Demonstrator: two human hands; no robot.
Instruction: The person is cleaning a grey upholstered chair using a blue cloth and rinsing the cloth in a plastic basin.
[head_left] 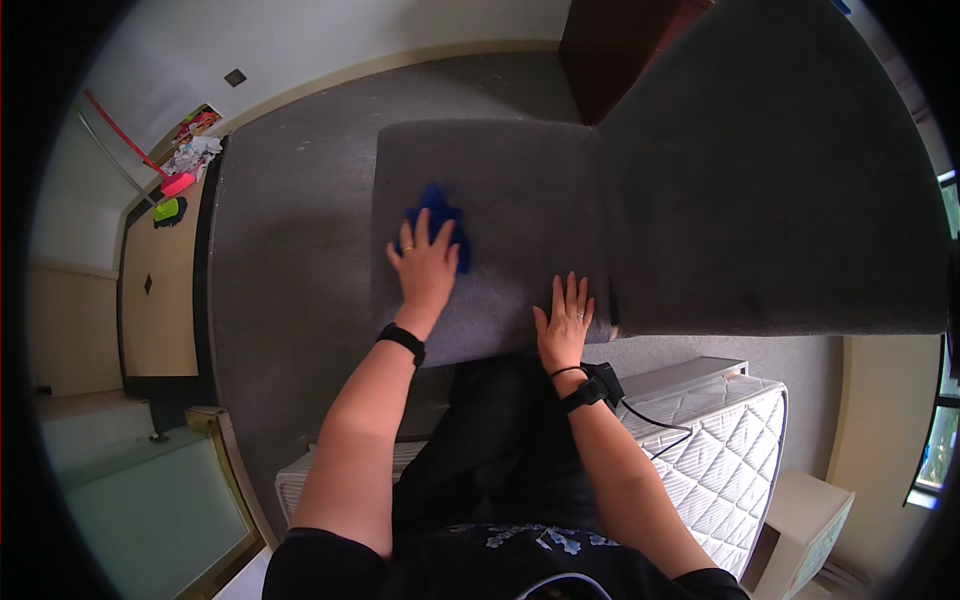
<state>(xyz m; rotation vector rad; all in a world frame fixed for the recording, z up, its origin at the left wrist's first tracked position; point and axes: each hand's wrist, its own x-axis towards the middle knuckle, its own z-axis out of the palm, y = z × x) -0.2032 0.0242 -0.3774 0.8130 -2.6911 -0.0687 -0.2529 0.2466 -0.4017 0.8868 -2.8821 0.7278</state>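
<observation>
My left hand [426,269] lies palm down with its fingers spread on a crumpled blue cloth [462,250]. The cloth rests on a grey upholstered seat [495,170] and shows past the fingertips and along the hand's right side. Nearer to me, my right hand [567,325] is laid flat on the same seat, close to its front edge, with nothing in it. A taller grey upholstered section [770,190] joins the seat on the right.
A white quilted mattress [725,460] lies at the lower right, beside a pale cabinet [800,530]. Dark red furniture [610,60] stands behind the seat. At the far left are a pink dustpan [178,184] and a green brush head [168,211]. Grey floor [285,270] runs along the left.
</observation>
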